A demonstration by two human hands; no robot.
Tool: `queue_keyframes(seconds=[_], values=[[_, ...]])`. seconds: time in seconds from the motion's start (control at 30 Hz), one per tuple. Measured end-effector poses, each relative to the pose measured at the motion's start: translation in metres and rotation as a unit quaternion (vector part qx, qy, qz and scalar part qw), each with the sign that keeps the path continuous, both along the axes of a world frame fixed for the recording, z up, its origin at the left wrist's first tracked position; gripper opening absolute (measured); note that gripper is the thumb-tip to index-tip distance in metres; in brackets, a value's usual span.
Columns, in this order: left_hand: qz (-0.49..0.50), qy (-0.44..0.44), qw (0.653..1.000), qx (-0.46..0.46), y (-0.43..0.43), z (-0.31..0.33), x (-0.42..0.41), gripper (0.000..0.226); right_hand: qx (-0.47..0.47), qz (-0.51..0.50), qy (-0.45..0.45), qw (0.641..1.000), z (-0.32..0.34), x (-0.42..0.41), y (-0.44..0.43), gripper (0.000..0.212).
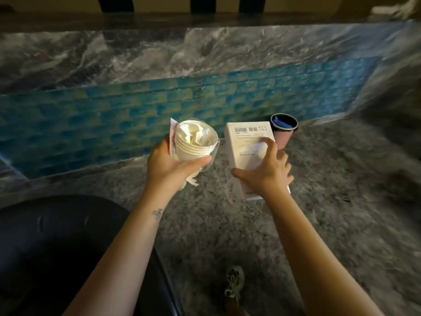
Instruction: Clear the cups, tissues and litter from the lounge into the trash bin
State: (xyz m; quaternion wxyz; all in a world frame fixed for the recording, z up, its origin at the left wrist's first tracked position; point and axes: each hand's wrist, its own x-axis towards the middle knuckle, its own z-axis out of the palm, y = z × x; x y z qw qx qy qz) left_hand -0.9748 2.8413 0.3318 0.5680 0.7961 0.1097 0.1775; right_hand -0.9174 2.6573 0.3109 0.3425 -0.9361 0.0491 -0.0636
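The left hand (173,165) is gripping stacked white paper cups (189,152); right of it, the right hand (266,172) is clasping a white rectangular cardboard box (246,142).

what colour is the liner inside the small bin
Blue; the liner sits in a pinkish bin. Head view, just beyond the box.

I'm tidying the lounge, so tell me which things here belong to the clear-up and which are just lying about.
Part of the job:
stack of paper cups, stuffed with tissue, in the left hand
white box in the right hand
trash bin

Just there:
dark seat
blue tiled wall
marble ledge
shoe
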Motion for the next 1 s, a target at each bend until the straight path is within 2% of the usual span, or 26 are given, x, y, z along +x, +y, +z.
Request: queue_keyframes(seconds=[0.17,0.4,0.73,0.8,0.93,1.0], values=[[-0.015,-0.013,1.000,-0.005,-0.008,-0.009,0.144,0.063,-0.016,-0.006,-0.016,1.000,-0.008,0.132,-0.009,0.097],[-0.028,-0.039,0.998,0.045,-0.043,-0.005,0.372,0.098,-0.010,-0.026,-0.038,0.999,0.002,0.342,-0.044,0.095],[-0.090,0.003,0.995,0.046,-0.135,0.010,0.621,0.077,0.007,-0.132,-0.051,0.990,0.031,0.543,-0.159,0.092],[-0.105,0.005,0.994,0.042,-0.155,0.005,0.675,0.080,0.003,-0.160,-0.046,0.986,0.027,0.588,-0.184,0.092],[-0.147,-0.010,0.989,0.031,-0.200,-0.006,0.795,0.101,0.014,-0.216,-0.031,0.976,0.008,0.693,-0.221,0.090],[-0.165,-0.011,0.986,0.007,-0.221,-0.008,0.854,0.101,0.022,-0.230,-0.020,0.973,0.004,0.744,-0.230,0.089]])
